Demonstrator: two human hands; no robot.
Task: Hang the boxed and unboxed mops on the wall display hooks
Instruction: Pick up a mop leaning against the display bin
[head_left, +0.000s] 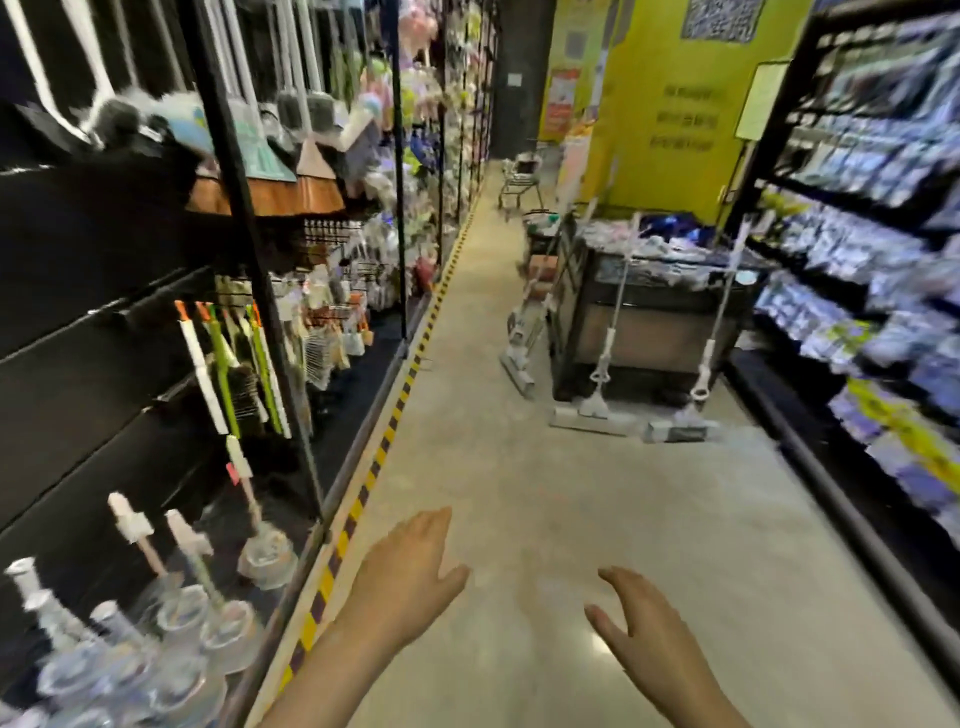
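Note:
Two unboxed white sponge mops lean against a dark display bin down the aisle, one (602, 364) at the left and another (701, 384) at the right, heads on the floor. A third mop (522, 332) leans on the bin's left side. My left hand (410, 577) and my right hand (644, 629) are stretched out low in front of me, both open and holding nothing, well short of the mops. The left wall display (104, 322) has black slat panels with hung brooms and brushes. The picture is blurred.
A dark display bin (649, 332) stands mid-aisle at the right. Full shelves (872, 260) line the right side. A yellow-black floor stripe (395, 410) runs along the left racks. A shopping cart (519, 182) sits far down the aisle. Plungers (197, 618) hang low at left.

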